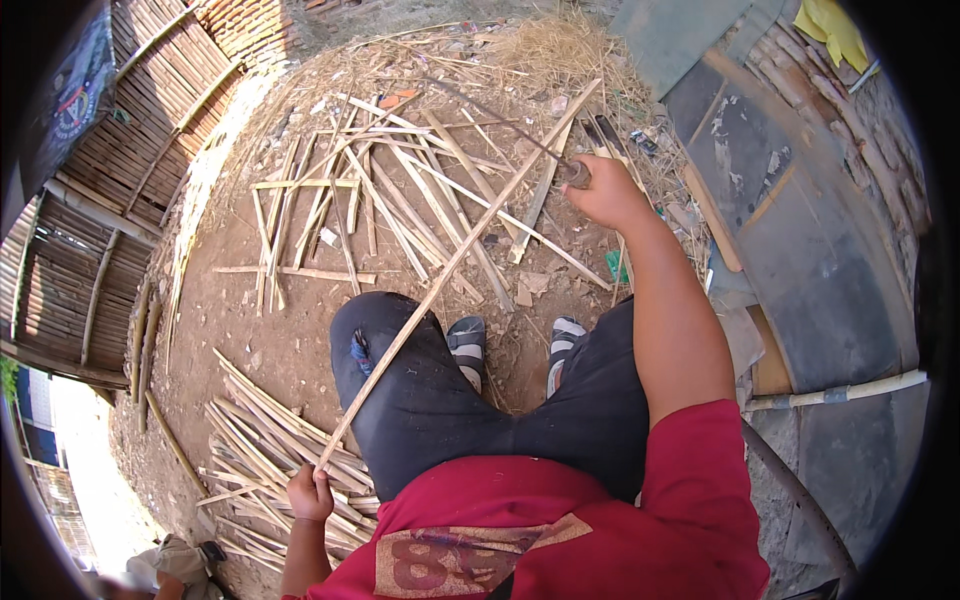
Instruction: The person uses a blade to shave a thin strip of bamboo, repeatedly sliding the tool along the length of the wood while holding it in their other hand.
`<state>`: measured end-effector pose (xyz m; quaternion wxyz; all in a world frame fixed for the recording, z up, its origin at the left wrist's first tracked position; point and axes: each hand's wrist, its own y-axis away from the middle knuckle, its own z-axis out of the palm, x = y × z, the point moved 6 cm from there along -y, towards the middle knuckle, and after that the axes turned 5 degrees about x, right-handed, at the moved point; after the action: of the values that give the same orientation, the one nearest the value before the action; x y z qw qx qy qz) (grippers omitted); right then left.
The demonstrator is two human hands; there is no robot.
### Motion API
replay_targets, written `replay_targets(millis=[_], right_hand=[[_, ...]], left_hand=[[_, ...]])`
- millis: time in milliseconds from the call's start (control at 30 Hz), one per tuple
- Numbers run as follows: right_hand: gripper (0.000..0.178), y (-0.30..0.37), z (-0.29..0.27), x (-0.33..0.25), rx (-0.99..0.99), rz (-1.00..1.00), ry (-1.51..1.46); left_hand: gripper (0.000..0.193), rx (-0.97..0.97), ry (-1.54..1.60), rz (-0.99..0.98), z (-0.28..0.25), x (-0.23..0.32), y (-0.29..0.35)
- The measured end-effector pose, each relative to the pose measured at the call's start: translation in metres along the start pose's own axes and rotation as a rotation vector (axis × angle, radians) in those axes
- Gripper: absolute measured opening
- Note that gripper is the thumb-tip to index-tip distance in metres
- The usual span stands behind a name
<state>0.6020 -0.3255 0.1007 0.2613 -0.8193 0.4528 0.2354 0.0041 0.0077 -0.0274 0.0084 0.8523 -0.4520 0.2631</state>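
Observation:
My left hand (311, 494) is closed around the near end of a long bamboo strip (440, 285). The strip slants across my left thigh and up toward the far right. In my right hand (610, 192), out in front of me, is the handle of a long knife with a thin dark blade (490, 117). The blade points to the far left and crosses the strip near its far end; I cannot tell whether they touch. Beyond my feet, many split bamboo strips (385, 205) lie criss-crossed on the dirt. Another pile of strips (255, 440) lies beside my left hand.
Bamboo slat panels (150, 130) stand at the left. Dark worn boards (800, 240) lie along the right, with a pale pole (835, 393) across them. Dry straw (560, 50) covers the far ground. Part of another person (175, 565) shows at the lower left.

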Motion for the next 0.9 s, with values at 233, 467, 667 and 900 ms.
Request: replay_targets(millis=[233,467,667,900], right_hand=[[0.044,0.026,0.032,-0.046,-0.036,-0.299,0.088],[0.034,0.024,0.051,-0.062,-0.303,-0.318,0.18],[0.044,0.025,0.052,-0.048,-0.177,-0.159,0.092],[0.032,0.044,0.078,-0.083,-0.435,-0.335,0.161]], left_hand=[[0.051,-0.168,0.145,-0.11,-0.003,0.038,-0.019],[0.053,-0.273,0.177,-0.217,0.004,0.084,-0.05],[0.055,-0.268,0.192,-0.25,0.007,0.103,-0.052],[0.056,-0.291,0.178,-0.221,0.011,0.101,-0.059]])
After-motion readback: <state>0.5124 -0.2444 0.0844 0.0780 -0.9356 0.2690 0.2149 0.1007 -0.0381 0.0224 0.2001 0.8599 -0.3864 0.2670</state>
